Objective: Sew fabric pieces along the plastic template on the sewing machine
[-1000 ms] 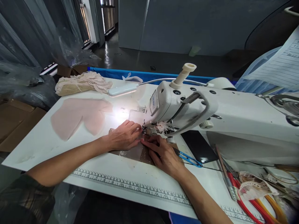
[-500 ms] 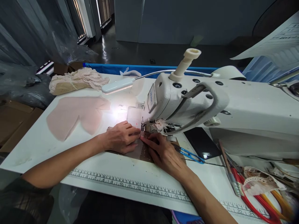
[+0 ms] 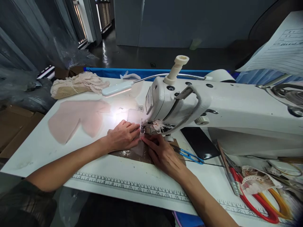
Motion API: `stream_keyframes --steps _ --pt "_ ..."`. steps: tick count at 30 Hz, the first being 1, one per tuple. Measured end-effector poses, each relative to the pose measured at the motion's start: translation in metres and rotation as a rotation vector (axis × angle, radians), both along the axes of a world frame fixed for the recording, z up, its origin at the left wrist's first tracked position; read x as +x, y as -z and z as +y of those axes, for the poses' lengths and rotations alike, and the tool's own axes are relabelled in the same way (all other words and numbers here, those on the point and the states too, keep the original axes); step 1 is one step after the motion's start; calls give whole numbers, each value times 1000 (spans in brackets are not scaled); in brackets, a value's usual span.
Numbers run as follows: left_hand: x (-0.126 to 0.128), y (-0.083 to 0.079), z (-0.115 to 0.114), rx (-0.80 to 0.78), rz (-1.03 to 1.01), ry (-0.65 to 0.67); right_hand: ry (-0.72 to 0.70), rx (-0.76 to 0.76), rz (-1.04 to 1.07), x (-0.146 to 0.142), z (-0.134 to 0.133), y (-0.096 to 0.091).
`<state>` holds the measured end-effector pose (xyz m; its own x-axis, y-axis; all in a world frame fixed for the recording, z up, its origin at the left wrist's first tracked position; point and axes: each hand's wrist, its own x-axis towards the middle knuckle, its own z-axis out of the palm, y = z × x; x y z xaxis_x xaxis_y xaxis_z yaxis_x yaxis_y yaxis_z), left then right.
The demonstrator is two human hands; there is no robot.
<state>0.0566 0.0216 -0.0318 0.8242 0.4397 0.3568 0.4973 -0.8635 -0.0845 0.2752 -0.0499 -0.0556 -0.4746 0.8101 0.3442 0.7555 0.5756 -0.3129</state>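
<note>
A pale, sheer fabric piece lies under the presser foot of a white sewing machine. To the left of the foot, my left hand rests on the fabric, its fingers laid out toward the needle area. My right hand is just to the right and in front of the foot, thumb and index finger closed together at the fabric's edge. Its other fingers are bent underneath and partly hidden. Beneath both hands is a brown plate set on the table. The needle tip cannot be made out.
Pink cut fabric and a lace bundle lie left under the lamp. Blue thread snips, a black phone, red-handled scissors and lace scraps are right. A printed ruler runs along the front edge.
The sheer fabric has slid away from me under the foot, and less of it shows in front. Both hands stay close to the foot. The view has shifted slightly right.
</note>
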Motion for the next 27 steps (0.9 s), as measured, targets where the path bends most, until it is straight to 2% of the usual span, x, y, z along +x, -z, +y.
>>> stream_keyframes --steps 6,10,12,14,16,18,20,24,27 --pt "1 3 5 -33 -21 -87 -5 -50 69 1 5 1" --pt "-1 4 1 32 -157 -50 80 -117 93 1 2 -15" --pt "2 2 -9 155 -267 10 108 -87 132 0 -5 -28" --pt "8 0 -24 189 -333 134 128 -55 129 -2 -11 -39" --pt "16 -2 -40 100 -392 373 197 -24 95 -2 -14 -46" --pt "23 -4 -56 -8 -369 536 268 12 85 -2 -15 -50" --pt "28 -6 -67 -29 -294 659 295 24 58 -2 -18 -52" --pt "31 -1 -66 10 -254 682 326 40 4 17 -45 -60" --pt "29 13 -60 -5 -343 645 463 154 48 67 -79 -61"
